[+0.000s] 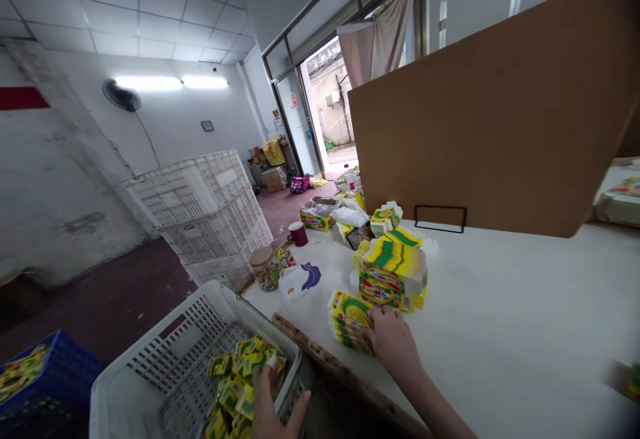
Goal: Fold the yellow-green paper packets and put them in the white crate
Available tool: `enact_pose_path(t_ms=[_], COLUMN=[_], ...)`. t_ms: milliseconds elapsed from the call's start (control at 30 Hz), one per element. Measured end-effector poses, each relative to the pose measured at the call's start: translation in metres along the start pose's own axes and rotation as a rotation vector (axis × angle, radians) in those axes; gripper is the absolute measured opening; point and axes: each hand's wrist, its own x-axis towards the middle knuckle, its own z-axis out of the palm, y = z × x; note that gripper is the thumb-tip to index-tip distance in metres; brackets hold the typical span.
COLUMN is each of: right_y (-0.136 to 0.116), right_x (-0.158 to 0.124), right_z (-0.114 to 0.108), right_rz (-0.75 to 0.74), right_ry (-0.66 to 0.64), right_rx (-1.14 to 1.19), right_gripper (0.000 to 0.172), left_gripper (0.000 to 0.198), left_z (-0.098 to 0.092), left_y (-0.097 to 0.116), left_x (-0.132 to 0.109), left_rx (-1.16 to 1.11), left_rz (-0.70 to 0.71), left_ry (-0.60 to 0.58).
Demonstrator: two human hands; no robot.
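My right hand [395,342] grips the edge of a yellow and green printed carton [345,319] on the white tabletop, its fingers bent over the carton's right side. Just behind it lies a bundle of flattened yellow and green cartons [390,272]. My left hand [275,402] is over the grey plastic crate [150,366], thumb and fingers apart, with something white at one fingertip. Beneath it the crate holds several small yellow and green packets [233,386]. No packet shows in the left hand, though its lower part is cut off by the frame.
A jar [264,269], a dark red mug [297,234] and a white and purple bag [300,279] stand along the table's left side. A large cardboard sheet [480,119] rises at the back. White stacked crates [205,199] and a blue crate [55,379] are to the left.
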Motion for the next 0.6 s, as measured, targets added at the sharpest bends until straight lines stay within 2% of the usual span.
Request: enact_pose_path(t_ms=[133, 267, 333, 400, 467, 533, 600], right_y=[-0.002, -0.009, -0.017, -0.027, -0.038, -0.047, -0.052], right_x=[-0.004, -0.025, -0.045, -0.067, -0.087, -0.101, -0.107], right_z=[0.004, 0.0, -0.004, -0.006, -0.006, -0.004, 0.001], right_rz=[-0.011, -0.065, -0.145, -0.251, -0.297, -0.286, -0.267], right_ry=[0.004, -0.01, -0.105, -0.293, -0.455, -0.527, -0.539], right_rx=[0.063, 0.286, 0.489, 0.698, 0.929, 1.115, 1.208], right_gripper=[0.017, 0.016, 0.017, 0.022, 0.025, 0.028, 0.037], left_gripper=[0.071, 0.092, 0.09, 0.075, 0.06, 0.05, 0.05], left_z=[0.023, 0.041, 0.046, 0.048, 0.046, 0.044, 0.041], left_y=[0.005, 0.02, 0.033, 0.049, 0.067, 0.082, 0.089], left_x=[-0.021, -0.033, -0.036, -0.036, -0.034, -0.031, -0.028], left_rx=[-0.199, -0.499, -0.674, -0.773, -0.814, -0.881, -0.902], left_rz=[-0.129, -0.216, -0.208, -0.224, -0.283, -0.331, -0.346], left_ry=[-0.129, -0.185, -0.186, -0.205, -0.208, -0.125, -0.021])
